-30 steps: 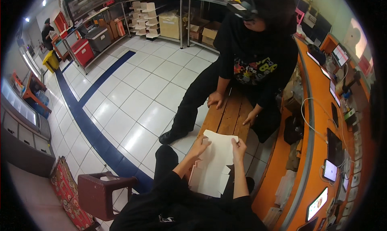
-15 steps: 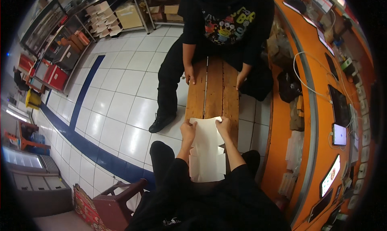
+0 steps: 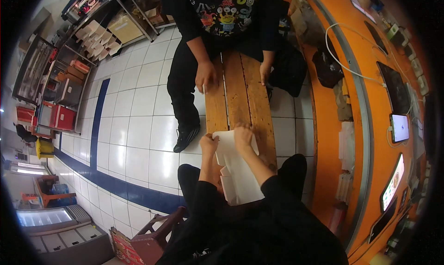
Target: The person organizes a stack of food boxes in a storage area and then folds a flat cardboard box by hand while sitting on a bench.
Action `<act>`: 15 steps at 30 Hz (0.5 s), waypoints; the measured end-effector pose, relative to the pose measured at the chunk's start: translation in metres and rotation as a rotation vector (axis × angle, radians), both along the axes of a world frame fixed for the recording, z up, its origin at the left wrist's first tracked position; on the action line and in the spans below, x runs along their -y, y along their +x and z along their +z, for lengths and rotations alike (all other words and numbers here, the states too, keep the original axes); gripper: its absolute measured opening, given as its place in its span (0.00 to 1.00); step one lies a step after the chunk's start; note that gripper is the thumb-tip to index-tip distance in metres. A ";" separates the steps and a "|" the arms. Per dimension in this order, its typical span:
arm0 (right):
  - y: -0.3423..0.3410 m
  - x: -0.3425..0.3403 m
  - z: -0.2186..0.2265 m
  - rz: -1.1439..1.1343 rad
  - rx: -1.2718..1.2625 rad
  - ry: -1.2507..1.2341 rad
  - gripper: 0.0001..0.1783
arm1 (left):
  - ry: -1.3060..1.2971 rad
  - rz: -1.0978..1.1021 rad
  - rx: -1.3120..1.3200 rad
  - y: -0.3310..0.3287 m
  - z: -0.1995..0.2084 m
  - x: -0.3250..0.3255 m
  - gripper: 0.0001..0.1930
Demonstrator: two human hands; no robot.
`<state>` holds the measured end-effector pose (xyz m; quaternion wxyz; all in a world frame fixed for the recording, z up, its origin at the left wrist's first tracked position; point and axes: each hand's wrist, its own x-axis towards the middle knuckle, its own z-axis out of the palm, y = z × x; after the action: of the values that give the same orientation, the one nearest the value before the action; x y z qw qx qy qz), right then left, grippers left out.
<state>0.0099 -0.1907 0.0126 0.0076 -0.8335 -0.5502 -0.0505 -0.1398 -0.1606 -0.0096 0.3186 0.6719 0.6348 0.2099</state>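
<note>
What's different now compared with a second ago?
The view has tipped downward, so the bench sits more upright in the picture. Both hands, left and right, stay pressed on the far end of the white paper. The person opposite still rests both hands on the bench edges.

Our view tilts down, bench [image 3: 238, 96] nearer. Our left hand [image 3: 209, 143] slides to white paper's [image 3: 238, 165] left edge; right hand [image 3: 243, 137] presses top edge.
</note>
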 end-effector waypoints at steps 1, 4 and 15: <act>0.013 0.005 -0.003 -0.048 -0.183 0.088 0.06 | -0.030 0.063 0.074 0.000 -0.001 0.002 0.12; 0.072 0.024 -0.021 -0.227 -1.186 0.199 0.05 | -0.018 0.099 0.149 0.015 0.008 0.007 0.12; 0.036 0.008 -0.008 -0.055 -0.774 0.348 0.07 | 0.526 -0.244 -1.425 0.069 -0.022 0.016 0.07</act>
<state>0.0464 -0.1991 0.0042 0.3529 -0.7916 -0.4677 0.1736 -0.0711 -0.1762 -0.0313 -0.3166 0.7637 0.5374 -0.1663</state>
